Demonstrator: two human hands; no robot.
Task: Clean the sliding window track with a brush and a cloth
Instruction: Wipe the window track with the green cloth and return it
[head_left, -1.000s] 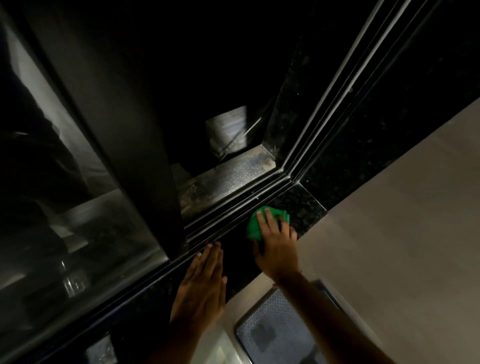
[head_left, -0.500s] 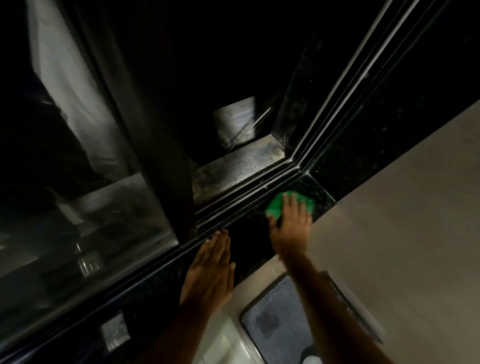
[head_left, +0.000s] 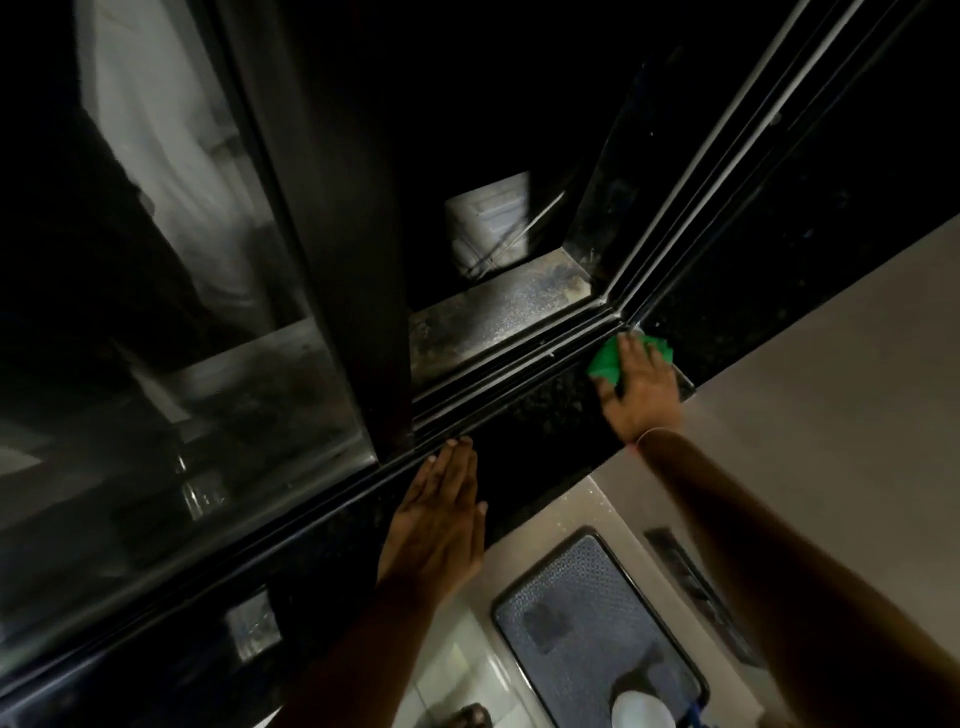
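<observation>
Two bare hands: left hand (head_left: 441, 525) flat on the dark stone sill (head_left: 545, 431) near its window-side edge, right hand (head_left: 641, 387) at the sill's far right corner. One green cloth (head_left: 605, 364) under the right hand. One window track (head_left: 519, 374) along the sill's far edge, number of rails hard to tell. One sliding glass pane (head_left: 171, 312). One grey patterned mat (head_left: 587, 629) below. No brush in view.
</observation>
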